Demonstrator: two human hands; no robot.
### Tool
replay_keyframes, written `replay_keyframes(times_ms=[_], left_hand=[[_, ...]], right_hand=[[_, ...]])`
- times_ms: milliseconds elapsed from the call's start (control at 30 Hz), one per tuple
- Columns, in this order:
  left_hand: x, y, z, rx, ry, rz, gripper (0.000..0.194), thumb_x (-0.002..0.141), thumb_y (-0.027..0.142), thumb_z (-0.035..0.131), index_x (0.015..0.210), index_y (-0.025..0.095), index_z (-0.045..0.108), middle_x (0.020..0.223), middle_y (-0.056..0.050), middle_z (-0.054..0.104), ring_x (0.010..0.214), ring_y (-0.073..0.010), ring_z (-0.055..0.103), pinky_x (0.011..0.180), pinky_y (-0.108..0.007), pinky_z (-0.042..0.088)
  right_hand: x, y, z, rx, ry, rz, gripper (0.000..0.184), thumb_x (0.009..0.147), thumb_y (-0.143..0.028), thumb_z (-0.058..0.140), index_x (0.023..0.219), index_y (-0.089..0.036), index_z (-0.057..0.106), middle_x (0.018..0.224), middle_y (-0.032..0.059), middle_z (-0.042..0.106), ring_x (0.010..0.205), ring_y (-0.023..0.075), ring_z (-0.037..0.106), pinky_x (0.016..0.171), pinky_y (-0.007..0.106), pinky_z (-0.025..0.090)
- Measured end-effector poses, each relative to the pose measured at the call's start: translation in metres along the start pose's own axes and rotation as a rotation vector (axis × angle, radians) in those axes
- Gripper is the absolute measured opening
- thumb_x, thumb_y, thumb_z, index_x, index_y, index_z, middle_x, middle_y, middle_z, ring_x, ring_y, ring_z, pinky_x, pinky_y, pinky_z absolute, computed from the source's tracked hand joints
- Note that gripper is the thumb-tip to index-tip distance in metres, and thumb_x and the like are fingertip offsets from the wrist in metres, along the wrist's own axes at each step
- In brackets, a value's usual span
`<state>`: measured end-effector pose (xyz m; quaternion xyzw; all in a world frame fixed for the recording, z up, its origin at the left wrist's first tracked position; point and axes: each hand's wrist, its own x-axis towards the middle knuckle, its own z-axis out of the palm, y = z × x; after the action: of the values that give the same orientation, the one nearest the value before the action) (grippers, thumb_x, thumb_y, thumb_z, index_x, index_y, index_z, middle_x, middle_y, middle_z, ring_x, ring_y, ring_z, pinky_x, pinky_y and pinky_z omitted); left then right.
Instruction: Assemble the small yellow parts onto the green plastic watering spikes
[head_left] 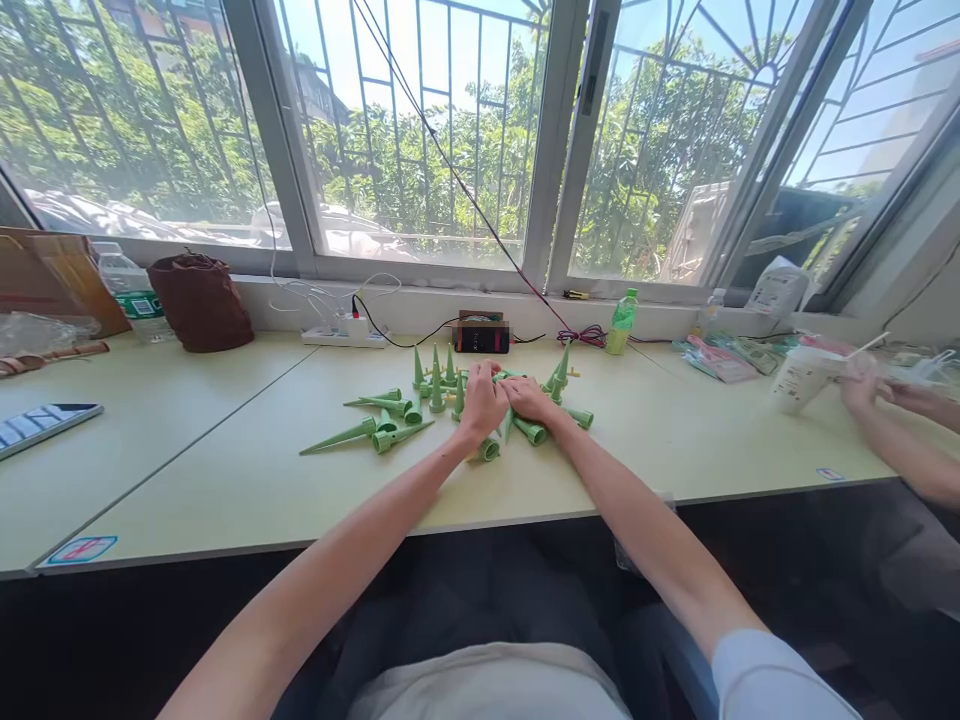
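Observation:
Several green plastic cone spikes (pixel 390 420) lie and stand in a loose pile on the pale table (pixel 225 470) in front of me. My left hand (pixel 481 400) and my right hand (pixel 529 398) meet over the middle of the pile, fingers curled and pressed together around green pieces. A green cone (pixel 487 450) pokes out under my left hand and another green cone (pixel 531 431) lies under my right. What exactly each hand grips is partly hidden by the fingers.
A black device (pixel 482 334), power strip (pixel 341 332), brown pouch (pixel 200 302), water bottle (pixel 131 293) and green bottle (pixel 622 322) line the window sill side. A phone (pixel 41 425) lies at left. Another person's hands (pixel 862 385) hold a white cup (pixel 802 378) at right.

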<state>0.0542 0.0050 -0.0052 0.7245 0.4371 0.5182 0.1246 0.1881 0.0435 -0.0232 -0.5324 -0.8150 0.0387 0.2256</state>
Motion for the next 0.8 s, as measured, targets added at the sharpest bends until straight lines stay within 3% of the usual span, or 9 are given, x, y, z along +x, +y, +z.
replay_keyframes(times_ms=[133, 267, 400, 500, 667, 800], left_hand=[[0.000, -0.001, 0.000, 0.005, -0.003, -0.001, 0.023, 0.078, 0.005, 0.048, 0.097, 0.017, 0.052, 0.101, -0.010, 0.053, 0.082, -0.0179, 0.057, 0.076, -0.033, 0.049], [0.000, 0.000, 0.000, -0.002, -0.003, 0.000, 0.025, 0.077, 0.003, 0.047, 0.096, 0.018, 0.052, 0.101, -0.010, 0.053, 0.082, -0.0178, 0.057, 0.076, -0.032, 0.049], [0.000, 0.000, -0.001, -0.010, -0.008, 0.000, 0.026, 0.075, 0.001, 0.047, 0.096, 0.017, 0.052, 0.100, -0.010, 0.053, 0.081, -0.0177, 0.057, 0.077, -0.033, 0.048], [0.000, 0.000, -0.001, -0.021, -0.013, 0.002, 0.027, 0.075, 0.000, 0.046, 0.096, 0.016, 0.052, 0.100, -0.011, 0.053, 0.083, -0.0181, 0.057, 0.078, -0.033, 0.048], [0.001, -0.001, 0.000, -0.026, -0.010, 0.004, 0.026, 0.075, 0.000, 0.047, 0.095, 0.016, 0.052, 0.100, -0.011, 0.053, 0.081, -0.0185, 0.056, 0.076, -0.033, 0.048], [0.001, -0.004, 0.002, -0.025, -0.010, 0.000, 0.025, 0.075, 0.001, 0.048, 0.094, 0.016, 0.051, 0.100, -0.011, 0.053, 0.077, -0.0174, 0.055, 0.075, -0.033, 0.049]], right_hand=[[-0.002, 0.000, -0.004, 0.094, 0.074, 0.028, 0.033, 0.097, -0.024, 0.039, 0.098, -0.020, 0.071, 0.113, 0.0065, 0.070, 0.112, 0.0176, 0.058, 0.096, 0.030, 0.038], [-0.004, 0.004, -0.009, 0.326, 0.181, 0.140, 0.032, 0.093, -0.030, 0.045, 0.095, -0.015, 0.073, 0.096, 0.0061, 0.074, 0.089, 0.0163, 0.064, 0.082, 0.024, 0.046], [-0.005, 0.011, -0.012, 0.512, 0.319, 0.252, 0.030, 0.088, -0.026, 0.049, 0.097, -0.011, 0.073, 0.095, 0.0084, 0.075, 0.086, 0.0166, 0.067, 0.078, 0.024, 0.050], [-0.006, 0.012, -0.013, 0.511, 0.360, 0.289, 0.027, 0.085, -0.022, 0.052, 0.099, -0.011, 0.073, 0.095, 0.0100, 0.075, 0.086, 0.0174, 0.068, 0.079, 0.026, 0.051], [-0.007, 0.002, -0.012, 0.347, 0.304, 0.142, 0.028, 0.087, -0.022, 0.053, 0.108, -0.016, 0.071, 0.108, 0.0083, 0.072, 0.098, 0.0178, 0.066, 0.090, 0.028, 0.049], [-0.009, -0.004, -0.010, 0.248, 0.116, 0.000, 0.030, 0.090, -0.022, 0.050, 0.111, -0.023, 0.071, 0.117, 0.0035, 0.070, 0.106, 0.0185, 0.062, 0.096, 0.030, 0.045]])
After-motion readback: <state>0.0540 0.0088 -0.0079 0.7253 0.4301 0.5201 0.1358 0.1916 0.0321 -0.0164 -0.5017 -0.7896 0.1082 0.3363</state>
